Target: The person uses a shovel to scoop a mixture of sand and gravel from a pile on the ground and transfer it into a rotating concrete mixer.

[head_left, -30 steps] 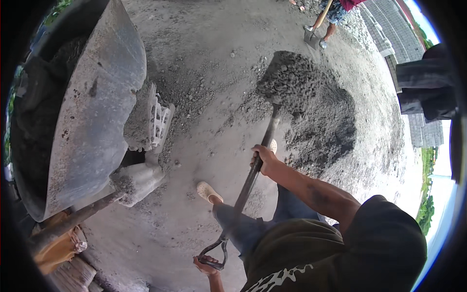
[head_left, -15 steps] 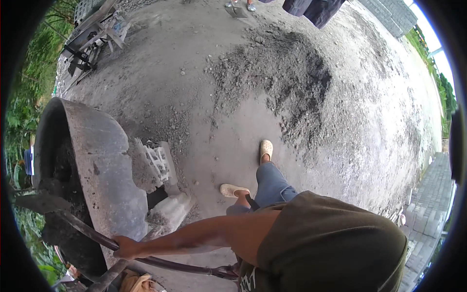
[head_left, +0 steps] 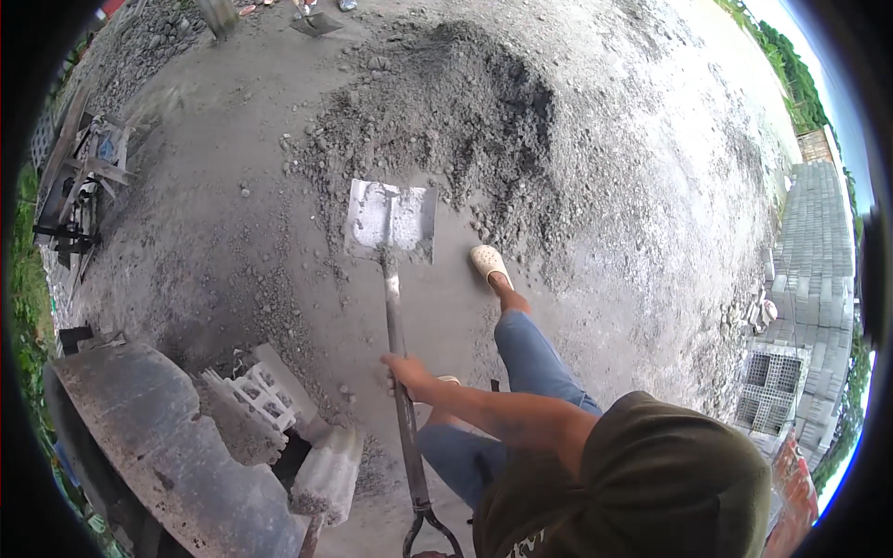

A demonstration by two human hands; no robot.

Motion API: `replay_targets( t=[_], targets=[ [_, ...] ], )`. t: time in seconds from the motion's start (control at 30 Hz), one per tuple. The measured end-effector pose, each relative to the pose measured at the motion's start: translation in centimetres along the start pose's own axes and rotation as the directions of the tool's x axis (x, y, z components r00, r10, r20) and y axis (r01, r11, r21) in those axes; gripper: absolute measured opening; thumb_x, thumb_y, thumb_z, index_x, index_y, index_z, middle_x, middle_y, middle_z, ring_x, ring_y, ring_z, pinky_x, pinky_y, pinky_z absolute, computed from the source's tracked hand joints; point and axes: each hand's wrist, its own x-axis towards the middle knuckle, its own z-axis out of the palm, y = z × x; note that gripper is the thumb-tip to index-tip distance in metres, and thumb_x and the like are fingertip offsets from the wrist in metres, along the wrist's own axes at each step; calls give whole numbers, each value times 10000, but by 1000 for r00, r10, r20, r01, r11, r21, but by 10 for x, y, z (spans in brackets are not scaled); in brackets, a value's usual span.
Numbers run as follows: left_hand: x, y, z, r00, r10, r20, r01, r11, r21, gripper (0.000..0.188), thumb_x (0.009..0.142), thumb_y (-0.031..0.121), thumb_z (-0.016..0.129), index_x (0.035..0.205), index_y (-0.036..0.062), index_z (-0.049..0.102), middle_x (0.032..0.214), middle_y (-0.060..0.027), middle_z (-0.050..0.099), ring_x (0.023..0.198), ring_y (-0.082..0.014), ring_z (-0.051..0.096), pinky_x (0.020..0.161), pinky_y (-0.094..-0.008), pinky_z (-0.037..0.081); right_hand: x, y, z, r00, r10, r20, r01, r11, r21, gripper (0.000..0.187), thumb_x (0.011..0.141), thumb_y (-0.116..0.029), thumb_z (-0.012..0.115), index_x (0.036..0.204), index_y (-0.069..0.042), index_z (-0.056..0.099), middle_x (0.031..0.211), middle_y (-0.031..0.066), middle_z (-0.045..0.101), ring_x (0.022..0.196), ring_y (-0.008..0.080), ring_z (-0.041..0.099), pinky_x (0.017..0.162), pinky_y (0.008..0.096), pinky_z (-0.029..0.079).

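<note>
My right hand [head_left: 407, 374] is closed around the middle of a shovel's wooden shaft [head_left: 393, 316]. The square metal blade [head_left: 370, 221] lies low over the ground, pale and scuffed, with only grey smears on it. At the lower edge, the forked handle end [head_left: 430, 521] sits close to my body. Only a sliver of my left hand [head_left: 432, 554] shows there, at the grip. Just beyond the blade rises a heap of grey sand and gravel [head_left: 465, 121]. A large rusty metal drum [head_left: 177, 437] stands at the lower left, its inside mostly hidden.
Broken hollow blocks [head_left: 270, 395] lie beside the drum. A wooden frame [head_left: 93, 177] stands at the far left. Another person's shovel [head_left: 316, 23] and feet [head_left: 347, 5] show at the top. Stacked grey blocks [head_left: 814, 251] line the right side.
The shovel has swung from the drum's mouth at the left round to the gravel heap in front. My right hand has moved with it, and the view has turned too.
</note>
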Motion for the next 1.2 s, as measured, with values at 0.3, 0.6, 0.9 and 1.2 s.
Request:
replay_targets(
  t=[0.3,0.6,0.9,1.2],
  targets=[
    [49,-37,241,971,51,-234,18,958,286,434,961,486,437,758,103,446,622,-48,512,432,-160,416,375,-285,360,196,-108,-214,945,298,-135,-214,876,433,141,870,-138,623,878,-62,505,640,53,499,484,193,511,426,361,476],
    [114,-193,566,997,-63,49,56,990,127,436,1012,454,413,843,52,439,604,-64,485,424,-150,382,370,-287,344,469,-431,-527,938,87,-334,-15,977,212,163,841,-114,620,722,-100,509,544,18,464,451,190,520,448,361,501],
    [287,-269,543,1000,9,0,-9,979,203,410,1007,398,435,825,33,470,701,-47,432,513,-163,473,411,-316,456,546,-369,-519,965,66,-253,21,945,327,145,853,-80,623,769,-99,506,645,30,499,502,178,504,512,376,510],
    [225,-268,435,998,-56,22,56,998,-5,400,971,392,504,792,37,467,662,-61,451,448,-172,473,337,-328,421,479,-302,-516,930,44,-364,8,990,141,147,873,-164,620,796,-80,526,667,56,526,532,205,515,529,364,501]
  ],
)
